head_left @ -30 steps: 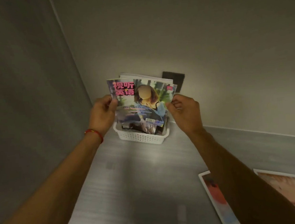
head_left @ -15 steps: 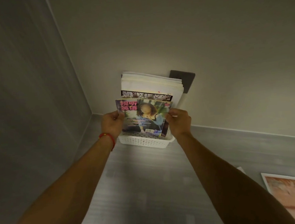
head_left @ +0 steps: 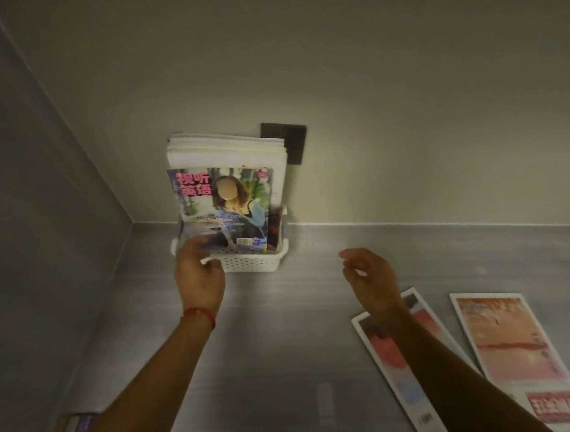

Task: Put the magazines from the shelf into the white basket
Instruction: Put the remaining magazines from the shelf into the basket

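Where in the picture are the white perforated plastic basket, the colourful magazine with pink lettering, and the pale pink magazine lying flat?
White perforated plastic basket (head_left: 250, 264): head view, front wall.
Colourful magazine with pink lettering (head_left: 223, 207): head view, cover centre.
Pale pink magazine (head_left: 512, 344): head view, cover middle.

grey shelf surface (head_left: 318, 315) w/ pale back wall (head_left: 368, 73), dark plate (head_left: 293, 143), dim light.

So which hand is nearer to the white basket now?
Left. The left hand is right at the front left corner of the basket, overlapping its rim. The right hand hangs open over the shelf, off to the basket's right, clearly apart from it.
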### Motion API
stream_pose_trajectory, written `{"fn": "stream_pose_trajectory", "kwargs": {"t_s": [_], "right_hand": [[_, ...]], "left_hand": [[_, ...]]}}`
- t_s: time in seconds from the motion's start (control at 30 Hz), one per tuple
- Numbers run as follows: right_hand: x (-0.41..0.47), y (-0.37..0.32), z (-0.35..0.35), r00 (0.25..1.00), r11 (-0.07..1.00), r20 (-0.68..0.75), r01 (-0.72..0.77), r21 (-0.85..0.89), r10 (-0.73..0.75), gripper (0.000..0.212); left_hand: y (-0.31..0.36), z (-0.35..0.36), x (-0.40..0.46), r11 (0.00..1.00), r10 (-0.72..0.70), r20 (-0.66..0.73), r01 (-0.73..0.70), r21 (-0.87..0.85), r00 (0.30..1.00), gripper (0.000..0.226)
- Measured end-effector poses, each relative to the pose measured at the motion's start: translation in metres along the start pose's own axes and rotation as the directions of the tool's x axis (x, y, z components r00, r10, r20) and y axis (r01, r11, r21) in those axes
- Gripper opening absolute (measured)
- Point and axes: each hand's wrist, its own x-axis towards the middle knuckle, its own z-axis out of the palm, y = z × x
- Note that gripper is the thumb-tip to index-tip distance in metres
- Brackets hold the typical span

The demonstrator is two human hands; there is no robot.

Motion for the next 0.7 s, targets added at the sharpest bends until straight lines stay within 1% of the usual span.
{"fn": "stream_pose_trajectory", "kwargs": {"t_s": [0.07, 0.13, 0.17, 0.23, 0.27, 0.33, 0.37, 0.4, 0.43, 0.5, 0.53, 0.57, 0.63, 0.7], "right_hand": [[-0.022, 0.035, -0.042, 0.997, 0.997, -0.050, -0.054, -0.063, 0.051, 0.030], [-0.044, 0.070, -0.084, 0.993, 0.975, -0.080, -0.099, -0.197, 0.085, 0.030], [-0.056, 0.088, -0.105, 0.991, 0.952, -0.080, -0.123, -0.282, 0.105, 0.028], [-0.077, 0.121, -0.146, 0.975, 0.887, -0.080, -0.222, -0.404, 0.207, 0.026], [-0.087, 0.136, -0.165, 0.956, 0.847, -0.088, -0.288, -0.447, 0.279, 0.027], [-0.105, 0.163, -0.200, 0.914, 0.748, -0.114, -0.386, -0.540, 0.389, 0.033], [-0.112, 0.175, -0.216, 0.895, 0.705, -0.134, -0.421, -0.571, 0.426, 0.039], [-0.118, 0.186, -0.230, 0.869, 0.664, -0.162, -0.466, -0.585, 0.467, 0.047], [-0.124, 0.195, -0.243, 0.832, 0.616, -0.195, -0.523, -0.589, 0.520, 0.055], [-0.133, 0.208, -0.262, 0.736, 0.513, -0.264, -0.639, -0.573, 0.623, 0.068], [-0.136, 0.215, -0.268, 0.699, 0.479, -0.281, -0.676, -0.560, 0.658, 0.070], [-0.138, 0.221, -0.273, 0.677, 0.469, -0.284, -0.698, -0.542, 0.680, 0.070], [-0.142, 0.230, -0.278, 0.666, 0.479, -0.264, -0.708, -0.520, 0.698, 0.072], [-0.145, 0.235, -0.278, 0.681, 0.478, -0.262, -0.689, -0.544, 0.684, 0.071]], "left_hand": [[0.008, 0.024, -0.050, 0.997, 0.060, 0.129, -0.065, 0.032, 0.990, 0.045], [0.013, 0.053, -0.102, 0.983, 0.117, 0.322, -0.156, 0.097, 0.940, 0.047], [0.016, 0.068, -0.127, 0.970, 0.127, 0.420, -0.201, 0.135, 0.899, 0.048], [0.022, 0.096, -0.171, 0.937, 0.115, 0.594, -0.285, 0.202, 0.797, 0.051], [0.026, 0.110, -0.190, 0.923, 0.107, 0.666, -0.323, 0.210, 0.739, 0.052], [0.034, 0.137, -0.220, 0.908, 0.126, 0.780, -0.388, 0.158, 0.613, 0.049], [0.036, 0.149, -0.233, 0.908, 0.128, 0.818, -0.399, 0.131, 0.560, 0.045], [0.038, 0.159, -0.243, 0.905, 0.118, 0.844, -0.406, 0.126, 0.523, 0.043], [0.039, 0.169, -0.252, 0.896, 0.088, 0.861, -0.418, 0.151, 0.501, 0.046], [0.039, 0.184, -0.268, 0.855, 0.019, 0.876, -0.462, 0.235, 0.481, 0.053], [0.038, 0.190, -0.275, 0.833, -0.006, 0.880, -0.485, 0.267, 0.474, 0.056], [0.038, 0.197, -0.281, 0.805, -0.027, 0.885, -0.515, 0.294, 0.464, 0.057], [0.036, 0.207, -0.291, 0.738, -0.078, 0.895, -0.578, 0.348, 0.439, 0.059], [0.034, 0.212, -0.300, 0.692, -0.138, 0.891, -0.601, 0.400, 0.433, 0.061]]}}
